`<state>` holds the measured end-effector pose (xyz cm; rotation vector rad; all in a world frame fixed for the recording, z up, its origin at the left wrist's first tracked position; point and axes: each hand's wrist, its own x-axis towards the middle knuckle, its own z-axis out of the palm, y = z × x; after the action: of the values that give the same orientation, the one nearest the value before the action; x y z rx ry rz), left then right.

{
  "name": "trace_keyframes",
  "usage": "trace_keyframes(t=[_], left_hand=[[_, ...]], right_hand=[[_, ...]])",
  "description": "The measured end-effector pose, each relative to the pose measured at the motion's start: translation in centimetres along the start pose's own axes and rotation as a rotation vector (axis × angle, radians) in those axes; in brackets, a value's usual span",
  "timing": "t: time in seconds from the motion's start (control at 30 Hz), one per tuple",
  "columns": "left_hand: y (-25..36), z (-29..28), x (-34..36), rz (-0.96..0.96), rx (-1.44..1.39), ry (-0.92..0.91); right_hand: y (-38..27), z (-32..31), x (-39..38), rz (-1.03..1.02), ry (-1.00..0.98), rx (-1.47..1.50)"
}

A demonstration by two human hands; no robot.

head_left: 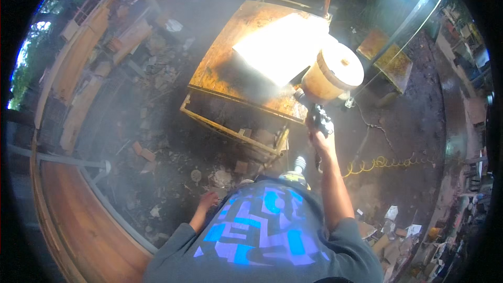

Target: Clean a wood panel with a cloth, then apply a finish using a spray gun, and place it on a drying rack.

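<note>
My right hand (317, 132) is closed round the grip of a spray gun (324, 120), arm stretched forward. A large round paint cup (330, 76), stained tan with a pale lid, sits on top of the gun. Past its nozzle lies a bright white panel (277, 52), washed out by glare, flat on an orange-stained table (222, 47). The cup hides part of the panel's right side. Low beside my waist hangs my left hand (209, 199), touching no tool that I can see; its fingers are too small and partly hidden to read.
A yellow coiled hose (382, 165) trails off to the right. The table's metal frame (230, 132) stands just ahead of my feet. Wooden boards (84, 63) lean at left, a brown wooden panel (86, 215) nearer. Broken scraps (390, 228) litter the ground. Haze hangs around.
</note>
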<state>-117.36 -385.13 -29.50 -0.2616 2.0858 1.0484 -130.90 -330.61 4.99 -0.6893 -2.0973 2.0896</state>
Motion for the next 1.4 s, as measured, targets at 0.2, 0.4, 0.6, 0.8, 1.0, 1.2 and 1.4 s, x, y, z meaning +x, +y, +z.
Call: trace_keyframes(t=[0.2,0.4,0.6,0.8,1.0,1.2,1.4], left_hand=[[0.7,0.5,2.0,-0.055,-0.376,-0.056],[5.5,2.2,-0.7,-0.079,-0.341,0.101],[7.1,5.2,-3.1,-0.235,-0.614,0.258],[18.0,10.8,-7.1,-0.096,-0.988,0.253],[20.0,16.5,-4.4,-0.05,-0.959,0.334],[32.5,20.3,-9.4,0.117,-0.891,0.73],[16.2,29.6,-3.7,-0.221,-1.053,0.587]], right_hand=[[1.7,-0.3,0.4,-0.448,0.01,-0.002],[0.5,-2.7,6.7,-0.548,0.307,-0.232],[1.7,-9.2,19.6,-0.546,0.318,-0.198],[-2.7,-16.6,30.1,-0.594,0.275,-0.123],[-12.5,-17.5,40.0,-0.487,0.215,-0.494],[-16.3,-10.3,47.2,-0.645,-0.048,-0.47],[-17.8,-1.2,40.9,-0.322,-0.283,-0.58]])
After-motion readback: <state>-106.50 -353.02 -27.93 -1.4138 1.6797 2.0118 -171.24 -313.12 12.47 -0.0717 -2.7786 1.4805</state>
